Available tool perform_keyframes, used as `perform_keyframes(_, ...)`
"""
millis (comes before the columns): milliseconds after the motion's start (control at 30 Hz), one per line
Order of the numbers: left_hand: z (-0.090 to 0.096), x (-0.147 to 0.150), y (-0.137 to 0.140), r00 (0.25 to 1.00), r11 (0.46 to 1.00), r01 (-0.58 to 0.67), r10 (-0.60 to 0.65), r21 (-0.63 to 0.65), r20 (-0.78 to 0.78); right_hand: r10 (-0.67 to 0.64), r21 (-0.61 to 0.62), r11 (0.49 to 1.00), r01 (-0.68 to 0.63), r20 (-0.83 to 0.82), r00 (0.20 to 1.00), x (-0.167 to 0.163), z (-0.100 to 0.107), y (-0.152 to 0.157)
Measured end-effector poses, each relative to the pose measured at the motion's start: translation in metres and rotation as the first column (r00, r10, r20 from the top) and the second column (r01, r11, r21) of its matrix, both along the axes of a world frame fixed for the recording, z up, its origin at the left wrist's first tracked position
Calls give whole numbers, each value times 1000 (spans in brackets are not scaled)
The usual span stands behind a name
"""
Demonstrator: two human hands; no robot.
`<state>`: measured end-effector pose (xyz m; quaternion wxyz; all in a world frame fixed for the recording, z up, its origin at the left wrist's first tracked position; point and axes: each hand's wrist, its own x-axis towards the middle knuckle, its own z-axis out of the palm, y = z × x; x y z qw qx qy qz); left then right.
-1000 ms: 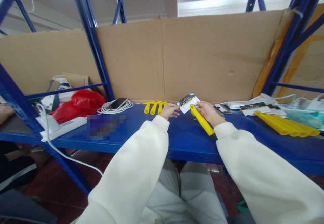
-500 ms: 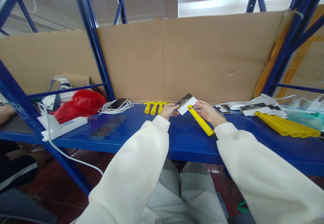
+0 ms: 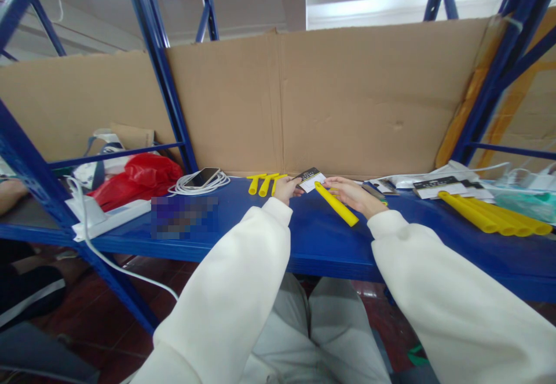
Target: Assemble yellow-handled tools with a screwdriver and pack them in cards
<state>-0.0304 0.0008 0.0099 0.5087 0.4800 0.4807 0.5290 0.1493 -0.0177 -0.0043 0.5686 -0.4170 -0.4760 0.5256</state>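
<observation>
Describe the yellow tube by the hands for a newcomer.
Below the tall cardboard panel runs a blue shelf. Between the left hand and right hand is a black-and-white card, its edge overlapped by one slanting yellow tube. It is alone, unlike the left yellow cluster and right yellow cluster.

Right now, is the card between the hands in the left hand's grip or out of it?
In: the left hand pinches the card at its left edge.

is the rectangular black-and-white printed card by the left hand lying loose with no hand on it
No, the left hand holds the rectangular black-and-white printed card at its edge.
</observation>
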Motion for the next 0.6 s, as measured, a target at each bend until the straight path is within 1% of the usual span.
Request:
perform_keyframes(267, 1, 0, 1, 999, 999, 28, -30, -33, -41, 137, 26, 990, -142, 135, 981, 3, -6, 0)
perform_keyframes(433, -2, 0, 3, 992, 994, 90, -94, -60, -79, 223, 19, 973, -231, 192, 956, 2, -8, 0)
perform_keyframes(600, -4, -1, 4, 979, 986, 136, -148, -93, -139, 278, 12, 958, -288, 227, 933, 2, -9, -1)
